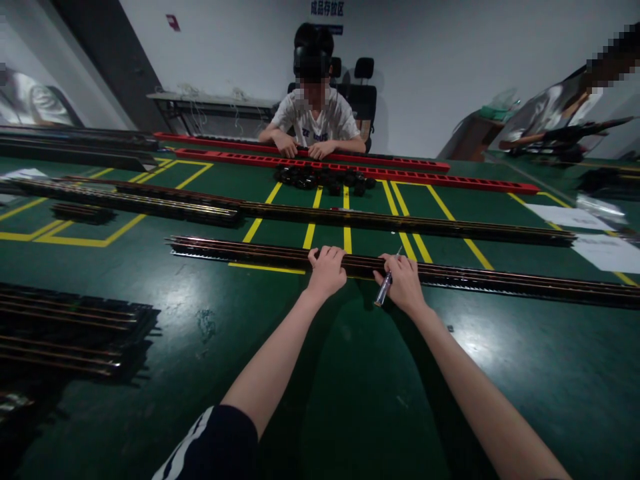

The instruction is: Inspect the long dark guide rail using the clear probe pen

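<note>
A long dark rail [240, 252] with thin copper strips lies across the green table [350, 373] in front of me. My left hand [326, 270] rests on it with the fingers curled over its top edge. My right hand [403, 281] sits a little to the right on the same rail, closed around a slim clear tool like a syringe [384, 289] that points down toward me.
More long rails [150, 203] lie further back, and a stack of short ones [65, 333] is at my left. Two red strips [390, 170] and a pile of small black parts [325, 179] lie before a seated person [315, 117] opposite. Papers [600, 250] lie at right.
</note>
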The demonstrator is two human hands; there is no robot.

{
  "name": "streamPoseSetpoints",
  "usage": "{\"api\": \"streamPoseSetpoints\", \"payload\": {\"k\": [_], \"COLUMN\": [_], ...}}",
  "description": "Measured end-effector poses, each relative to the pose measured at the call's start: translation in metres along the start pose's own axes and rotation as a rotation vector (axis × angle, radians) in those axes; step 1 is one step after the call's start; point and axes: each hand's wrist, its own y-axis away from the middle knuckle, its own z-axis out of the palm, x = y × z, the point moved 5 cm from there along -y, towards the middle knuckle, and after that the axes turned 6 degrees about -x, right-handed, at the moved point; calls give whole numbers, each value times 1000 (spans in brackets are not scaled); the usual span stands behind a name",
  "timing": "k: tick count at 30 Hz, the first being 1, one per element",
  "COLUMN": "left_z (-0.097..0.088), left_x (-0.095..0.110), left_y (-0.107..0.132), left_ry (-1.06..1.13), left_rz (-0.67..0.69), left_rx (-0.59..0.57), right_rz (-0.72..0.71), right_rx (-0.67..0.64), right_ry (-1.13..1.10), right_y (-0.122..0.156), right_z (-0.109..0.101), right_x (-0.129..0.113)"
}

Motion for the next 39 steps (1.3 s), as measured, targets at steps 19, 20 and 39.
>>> {"api": "streamPoseSetpoints", "payload": {"k": [19, 20, 39], "left_z": [-5, -5, -6], "left_x": [10, 10, 5], "left_y": [4, 5, 5], "left_ry": [-196, -200, -206], "left_rz": [-2, -19, -57], "left_rx": [70, 74, 103], "right_rz": [34, 39, -33], "right_rx": [73, 68, 48], "right_ry": [110, 109, 5], "right_y": [1, 1, 2], "right_z": [-2, -2, -4], "right_x": [-4, -4, -2]}}
